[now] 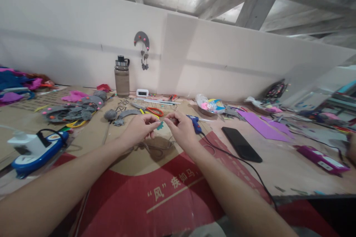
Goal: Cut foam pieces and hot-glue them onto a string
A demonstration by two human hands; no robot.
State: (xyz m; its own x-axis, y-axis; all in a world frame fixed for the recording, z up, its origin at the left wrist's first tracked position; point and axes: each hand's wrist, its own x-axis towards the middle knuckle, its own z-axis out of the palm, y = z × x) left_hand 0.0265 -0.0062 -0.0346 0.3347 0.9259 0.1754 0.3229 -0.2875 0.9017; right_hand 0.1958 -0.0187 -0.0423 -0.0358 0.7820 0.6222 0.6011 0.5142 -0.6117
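Note:
My left hand (142, 129) is closed in a pinch over the cardboard, and a small green scallop-edged piece (160, 126) hangs at its fingertips. Close by on the right, my right hand (179, 129) is also pinched, its fingertips almost meeting the left ones; what it grips is too small to make out. Grey cord (155, 151) lies loosely below both hands. Behind them are orange-handled scissors (154, 111). A grey crescent piece (129, 114) and a grey yarn ball (110, 115) rest left of the scissors. Beside my right hand lies a blue glue gun (195, 124).
A black phone (241, 144) and purple sheets (263, 126) lie to the right, with a magenta case (322, 159) beyond. A blue power strip (41, 153) sits left. At the back stand a bottle (122, 79) and a small clock (142, 93); a crescent ornament (142, 40) hangs above.

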